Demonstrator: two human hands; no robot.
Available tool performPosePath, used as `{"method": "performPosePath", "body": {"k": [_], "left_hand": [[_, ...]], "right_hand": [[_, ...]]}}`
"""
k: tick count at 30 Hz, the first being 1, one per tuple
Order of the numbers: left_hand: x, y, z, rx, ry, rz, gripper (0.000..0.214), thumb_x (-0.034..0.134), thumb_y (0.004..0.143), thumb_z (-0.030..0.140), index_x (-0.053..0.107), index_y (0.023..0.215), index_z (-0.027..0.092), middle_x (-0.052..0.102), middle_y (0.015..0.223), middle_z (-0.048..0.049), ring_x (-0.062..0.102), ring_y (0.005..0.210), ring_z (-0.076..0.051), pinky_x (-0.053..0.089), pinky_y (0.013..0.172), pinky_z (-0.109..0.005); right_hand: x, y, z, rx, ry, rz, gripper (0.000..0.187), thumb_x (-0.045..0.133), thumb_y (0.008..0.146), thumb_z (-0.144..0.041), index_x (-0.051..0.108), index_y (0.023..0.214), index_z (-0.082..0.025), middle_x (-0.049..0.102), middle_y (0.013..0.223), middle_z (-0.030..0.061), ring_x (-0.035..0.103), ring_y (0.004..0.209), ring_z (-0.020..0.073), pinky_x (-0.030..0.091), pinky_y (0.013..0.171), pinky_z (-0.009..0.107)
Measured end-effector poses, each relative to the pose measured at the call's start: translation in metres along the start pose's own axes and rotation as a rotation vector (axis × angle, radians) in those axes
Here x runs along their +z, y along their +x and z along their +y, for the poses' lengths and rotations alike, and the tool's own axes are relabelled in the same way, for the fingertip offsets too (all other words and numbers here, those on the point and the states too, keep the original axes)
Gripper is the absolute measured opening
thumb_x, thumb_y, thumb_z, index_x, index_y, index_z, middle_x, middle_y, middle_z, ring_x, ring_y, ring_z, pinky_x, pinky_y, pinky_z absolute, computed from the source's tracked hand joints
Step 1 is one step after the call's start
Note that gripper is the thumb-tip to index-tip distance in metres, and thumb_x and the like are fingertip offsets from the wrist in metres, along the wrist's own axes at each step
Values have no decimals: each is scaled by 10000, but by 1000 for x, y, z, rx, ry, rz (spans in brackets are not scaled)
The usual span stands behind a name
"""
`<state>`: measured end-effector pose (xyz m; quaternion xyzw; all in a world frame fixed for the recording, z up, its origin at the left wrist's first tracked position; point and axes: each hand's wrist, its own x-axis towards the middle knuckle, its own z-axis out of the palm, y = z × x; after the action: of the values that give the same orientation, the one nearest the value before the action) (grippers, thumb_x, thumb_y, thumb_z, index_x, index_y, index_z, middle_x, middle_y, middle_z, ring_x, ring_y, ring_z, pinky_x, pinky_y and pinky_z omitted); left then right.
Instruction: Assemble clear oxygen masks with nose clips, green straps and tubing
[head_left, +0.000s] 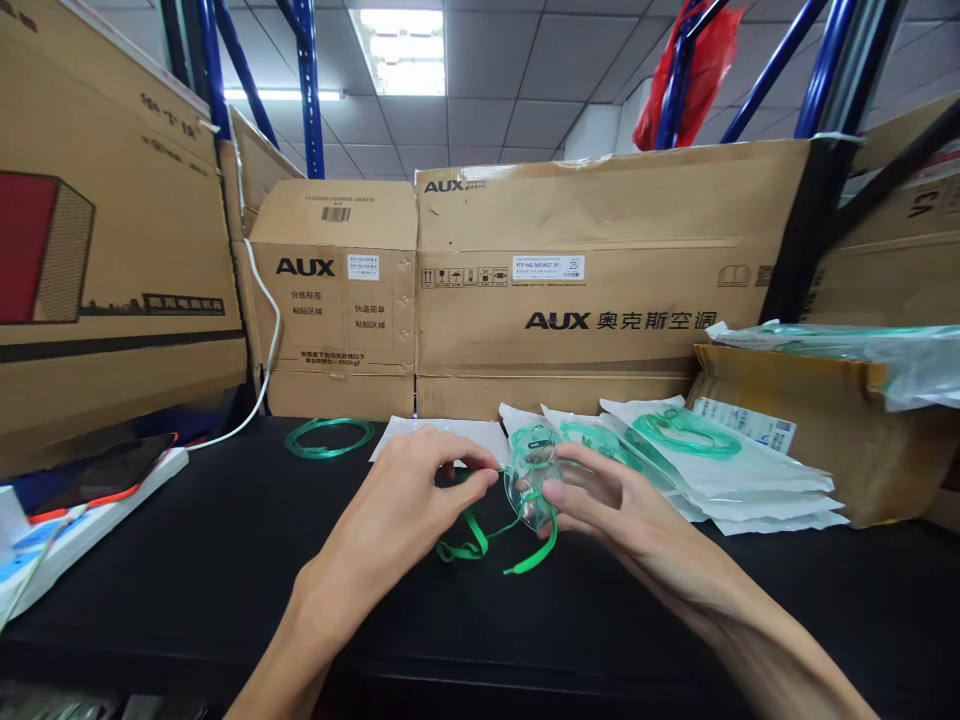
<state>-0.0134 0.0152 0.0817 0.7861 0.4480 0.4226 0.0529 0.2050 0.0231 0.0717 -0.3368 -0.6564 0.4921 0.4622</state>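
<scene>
Just above the black tabletop, my right hand [611, 497] grips a clear plastic oxygen mask [529, 490] by its side, thumb in front. My left hand [420, 490] is closed at the mask's left edge, thumb and forefinger pinching the green elastic strap [466, 550]. Part of that strap hangs in a loop under my left fingers, and a loose end dangles below the mask. Behind my hands lies a flat white sheet or pouch [472, 432]. Coiled green tubing [328, 438] rests on the table to the left.
Stacked white pouches [750, 490] with green tubing lie at the right, against an open cardboard box [795, 400]. Large cardboard panels [600, 260] stand along the back. A white power strip [97, 540] and a dark phone [112, 470] sit at the left.
</scene>
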Motion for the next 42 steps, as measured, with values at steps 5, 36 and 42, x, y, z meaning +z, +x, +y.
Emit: {"method": "performPosePath", "body": {"k": [5,36,42], "left_hand": [[3,0,1,58,26,43,46,745,905,282,786,926,280,777,920,38,657,844,-187,450,758,-281],[14,-3,2,523,170,140,106,672,971,170,709,1042,239,763,964,55,572,859,-165,356,828,-344],[11,-2,0,461,182,118,72,731,933,214,709,997,238,734,948,41,563,854,-168,341,809,-341]], "right_hand": [[-1,3,3,-18,-70,-2,370,821,776,-431,672,1059,-245,699,1043,27,682,976,226,612,790,359],[-4,-1,0,-130,-229,-39,240,722,869,-479,741,855,-240,731,1030,31,662,1002,230,501,906,351],[-2,-3,-3,-234,-362,38,185,659,920,-421,702,858,-253,700,1085,38,634,1102,224,496,924,321]]}}
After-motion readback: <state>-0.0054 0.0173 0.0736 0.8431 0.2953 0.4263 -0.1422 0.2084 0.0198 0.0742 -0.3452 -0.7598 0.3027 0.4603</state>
